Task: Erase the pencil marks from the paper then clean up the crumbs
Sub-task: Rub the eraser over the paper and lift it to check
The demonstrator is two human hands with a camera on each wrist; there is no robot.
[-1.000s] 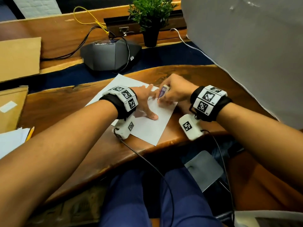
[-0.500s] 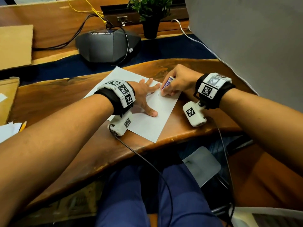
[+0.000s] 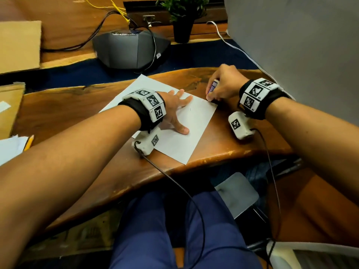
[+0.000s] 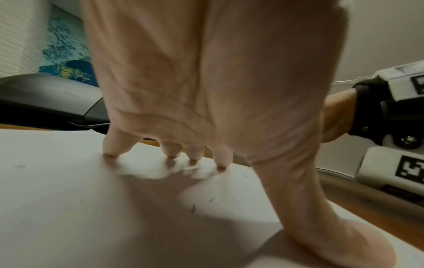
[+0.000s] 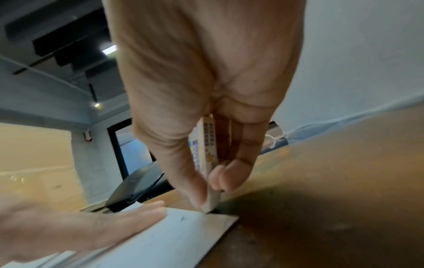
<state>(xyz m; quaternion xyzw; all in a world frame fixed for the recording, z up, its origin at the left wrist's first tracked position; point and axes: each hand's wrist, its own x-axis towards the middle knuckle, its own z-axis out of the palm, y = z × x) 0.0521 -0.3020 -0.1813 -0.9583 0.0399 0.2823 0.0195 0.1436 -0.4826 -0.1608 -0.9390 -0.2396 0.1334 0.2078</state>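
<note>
A white sheet of paper (image 3: 186, 129) lies on the wooden desk (image 3: 58, 111). My left hand (image 3: 175, 111) presses flat on it with fingers spread, fingertips (image 4: 171, 151) down on the paper (image 4: 69, 199). My right hand (image 3: 221, 86) pinches a white eraser (image 3: 212, 86) in a purple printed sleeve. The eraser (image 5: 210, 192) stands upright with its tip at the far right corner of the paper (image 5: 183, 234). A few small dark specks (image 4: 192, 207) lie on the sheet near my left hand; one short mark (image 5: 183, 219) sits beside the eraser tip.
A dark conference speaker (image 3: 130, 49) with cables sits behind the paper, a potted plant (image 3: 182, 18) beyond it. A grey panel (image 3: 291, 45) stands close on the right. Cardboard (image 3: 19, 45) and loose papers with a pencil (image 3: 29, 142) lie at the left. The desk's front edge is near.
My right hand has carried the eraser rightward, from beside my left fingers to the paper's far right corner. My left hand stays pressed on the sheet.
</note>
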